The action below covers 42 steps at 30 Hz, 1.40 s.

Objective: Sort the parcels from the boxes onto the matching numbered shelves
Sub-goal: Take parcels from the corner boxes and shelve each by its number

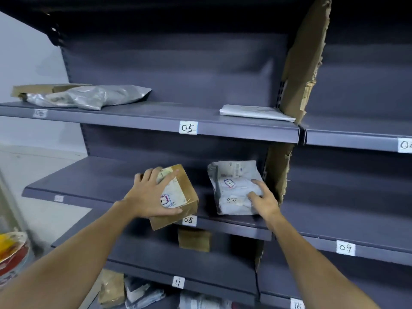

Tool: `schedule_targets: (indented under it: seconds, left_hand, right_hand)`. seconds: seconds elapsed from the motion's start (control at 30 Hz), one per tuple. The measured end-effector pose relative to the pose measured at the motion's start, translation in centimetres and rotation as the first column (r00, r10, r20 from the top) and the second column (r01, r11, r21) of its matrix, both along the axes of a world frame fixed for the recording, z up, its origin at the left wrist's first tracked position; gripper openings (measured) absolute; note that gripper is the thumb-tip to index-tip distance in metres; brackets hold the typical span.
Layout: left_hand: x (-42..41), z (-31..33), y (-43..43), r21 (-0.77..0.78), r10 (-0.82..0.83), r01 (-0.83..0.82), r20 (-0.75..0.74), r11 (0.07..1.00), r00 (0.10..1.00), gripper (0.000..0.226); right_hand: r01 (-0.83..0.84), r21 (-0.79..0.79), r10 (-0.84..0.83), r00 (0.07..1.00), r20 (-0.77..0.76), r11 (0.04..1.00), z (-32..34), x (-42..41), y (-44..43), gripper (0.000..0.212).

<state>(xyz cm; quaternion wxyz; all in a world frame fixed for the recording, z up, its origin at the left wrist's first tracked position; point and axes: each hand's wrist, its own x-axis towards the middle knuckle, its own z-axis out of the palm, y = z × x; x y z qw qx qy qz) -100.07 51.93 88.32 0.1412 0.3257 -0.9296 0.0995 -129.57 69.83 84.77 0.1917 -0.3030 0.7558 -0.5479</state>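
Two parcels are at the shelf (234,226) marked with the 08 tag (189,220), and the head view is the only one.

The left hand (153,195) has its fingers spread wide over the top of the brown box (189,190). The thumb lies along the near edge, so I judge that this hand grips the box. The box is at 7 o'clock from the middle of the picture. Its near end hangs over the front lip of the shelf, just beside the tag.

The right hand (265,201) rests on the grey mailer (231,188), which lies flat at 3 o'clock from the box. Its fingers are lightly curled at the right edge of the mailer. I cannot tell if they pinch it or only press on it. A cardboard divider (278,175) stands at 3 o'clock of the mailer.

The risk, as I judge it, is the overhang. If the left hand lets go now, the box can tip off the lip and fall toward the lower shelves. It must go deeper first.

The long axis of the box runs about from 12 to 6 o'clock, and the near end turns a little to 5. The mailer runs almost the same way, with its barcode end pointing to 12 o'clock.
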Motion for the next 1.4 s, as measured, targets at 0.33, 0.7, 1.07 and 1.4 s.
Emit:
schedule_targets:
  seconds: [0.33,0.7,1.07,1.4]
  left_hand:
    - [-3.4,1.4,-5.6,0.106,-0.206,0.191,0.154,0.976,0.966,0.115]
    - [-6.1,0.0,-7.7,0.302,-0.324,0.257,0.197,0.918,0.925,0.121]
    - [-8.8,0.3,-9.5,0.482,-0.319,0.173,0.239,0.859,0.917,0.129]
    - [-9.9,-0.3,-9.9,0.508,-0.307,0.166,0.208,0.845,0.929,0.113]
  right_hand:
    - [0.410,0.391,-0.061,0.750,-0.658,0.824,1.3,3.0,-0.5,0.049]
    - [0.378,0.528,0.259,0.569,-0.781,0.761,-4.9,6.4,-2.6,0.063]
    - [0.371,0.618,0.361,0.563,-0.743,0.693,-4.1,1.2,-5.0,0.086]
    - [0.356,0.635,0.391,0.556,-0.733,0.685,-4.2,-1.5,-7.1,0.058]
